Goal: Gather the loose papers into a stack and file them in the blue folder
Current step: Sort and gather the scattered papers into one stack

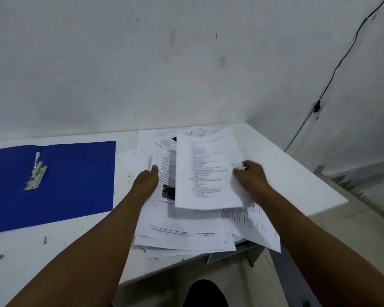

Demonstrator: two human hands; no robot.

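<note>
White paper is spread in a loose, fanned pile on the right part of the table, and some corners hang over the near edge. In the head view, which is the only view, one sheet is held up above the pile; its right edge is pinched by the right hand, with the fingers curled on the paper. The left hand is placed at the left side of the pile, and its thumb lies against an upright edge of a sheet; whether this sheet is really gripped cannot be told, because the fingers are hidden. The blue folder lies open and flat at the left, well apart from the papers, with its metal clip showing. The sheets are judged to be light, thin and limp, and they are likely to slide on each other. It seems best that they are taken by both long edges and tapped on the table until the edges are even.
</note>
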